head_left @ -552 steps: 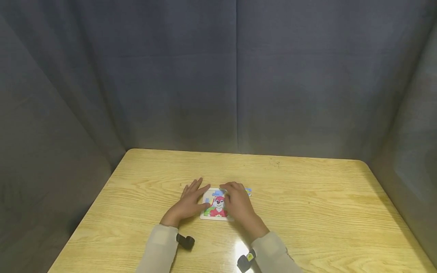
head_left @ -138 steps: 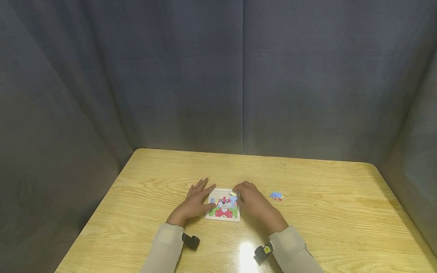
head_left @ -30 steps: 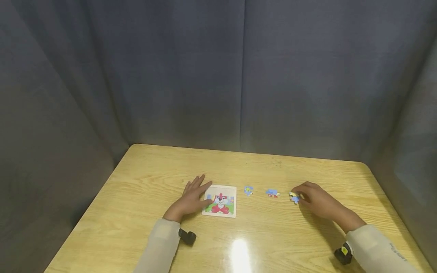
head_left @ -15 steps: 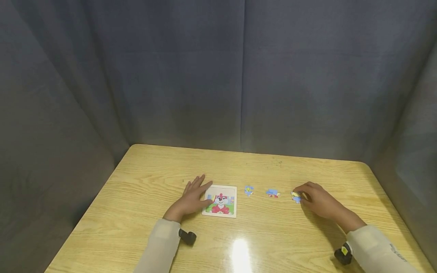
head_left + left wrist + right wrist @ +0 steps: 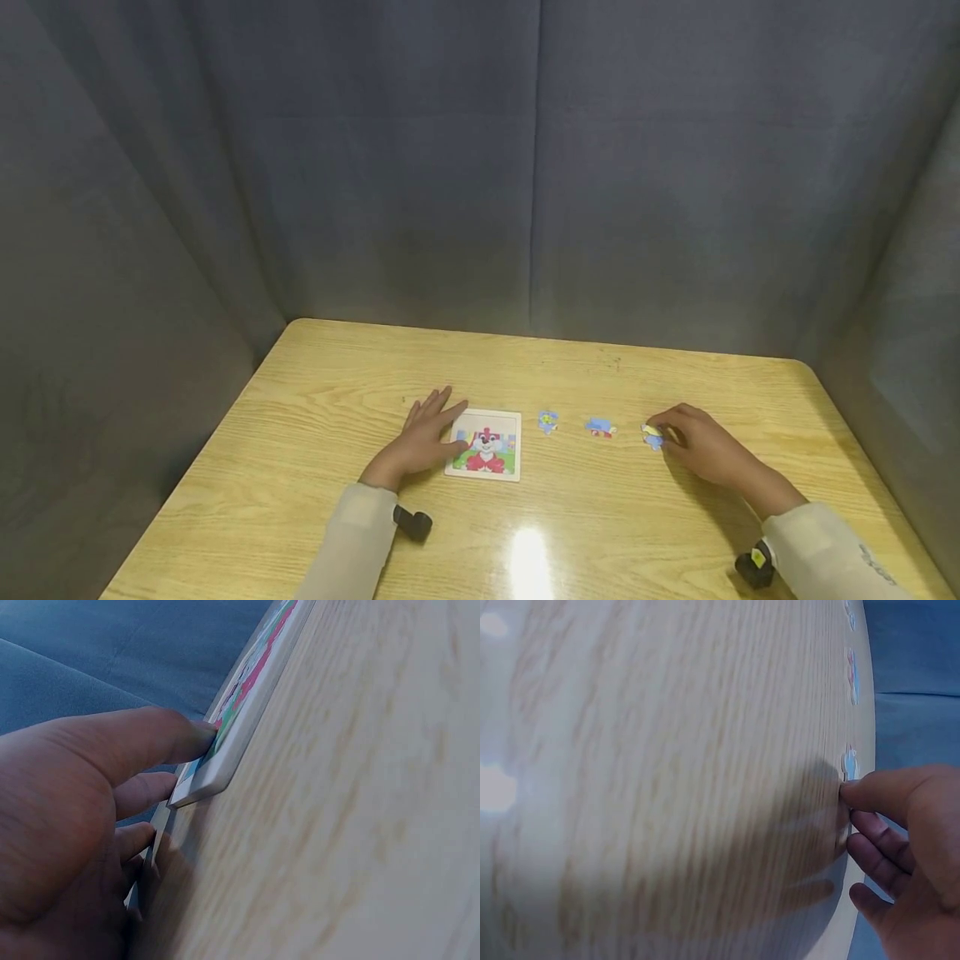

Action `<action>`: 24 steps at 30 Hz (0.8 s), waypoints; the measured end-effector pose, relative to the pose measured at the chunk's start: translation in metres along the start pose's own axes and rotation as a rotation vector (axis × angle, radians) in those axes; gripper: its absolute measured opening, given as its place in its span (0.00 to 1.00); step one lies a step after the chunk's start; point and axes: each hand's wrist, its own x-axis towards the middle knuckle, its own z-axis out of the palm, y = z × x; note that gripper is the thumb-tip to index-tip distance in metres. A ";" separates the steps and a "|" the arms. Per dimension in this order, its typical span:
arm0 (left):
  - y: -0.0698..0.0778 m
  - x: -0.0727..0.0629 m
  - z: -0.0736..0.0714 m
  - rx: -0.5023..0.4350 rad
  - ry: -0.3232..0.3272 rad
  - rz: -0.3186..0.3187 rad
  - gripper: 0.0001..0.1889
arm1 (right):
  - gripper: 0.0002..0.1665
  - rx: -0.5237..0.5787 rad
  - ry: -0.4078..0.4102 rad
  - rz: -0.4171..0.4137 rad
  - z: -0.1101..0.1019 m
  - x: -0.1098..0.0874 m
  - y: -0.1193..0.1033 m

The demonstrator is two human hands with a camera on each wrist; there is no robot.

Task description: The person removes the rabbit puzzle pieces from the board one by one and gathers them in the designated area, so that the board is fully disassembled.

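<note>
A jigsaw puzzle board with a pale rim lies flat on the table, showing a red and white cartoon animal. Its upper strip is bare backing. My left hand rests at the board's left side with fingers extended; in the left wrist view the thumb presses on its edge. Well to the right, my right hand pinches a blue and yellow puzzle piece at the table surface. The right wrist view shows that piece at the thumb tip, partly hidden.
Between board and right hand lie two loose pieces: a blue one with a yellow-green spot and a blue and red one. Grey curtains stand behind and beside the wooden table.
Since the oldest frame, pieces from the board's upper part have come out and lie in a row to the right. My right hand moved right with one; lately both hands are nearly still.
</note>
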 end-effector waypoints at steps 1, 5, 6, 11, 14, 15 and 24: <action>0.000 0.000 0.000 0.000 -0.002 0.001 0.36 | 0.20 0.003 -0.001 0.003 0.000 0.000 0.000; 0.000 0.000 0.000 0.000 -0.002 0.006 0.36 | 0.20 0.005 0.002 0.008 -0.001 -0.001 -0.001; 0.000 0.000 0.000 0.000 0.000 0.008 0.36 | 0.21 0.004 0.004 0.008 -0.001 -0.001 -0.002; -0.001 0.000 0.001 0.000 0.001 0.013 0.36 | 0.21 -0.005 0.009 0.005 0.000 -0.002 -0.002; -0.001 0.000 0.001 -0.001 0.001 0.015 0.36 | 0.21 -0.005 0.006 0.005 0.000 -0.003 -0.002; -0.001 0.001 0.001 -0.001 0.000 0.014 0.36 | 0.21 -0.004 0.006 0.006 0.000 -0.003 -0.002; -0.001 0.001 0.000 0.005 -0.002 0.014 0.36 | 0.21 0.011 0.015 0.000 0.003 -0.002 -0.001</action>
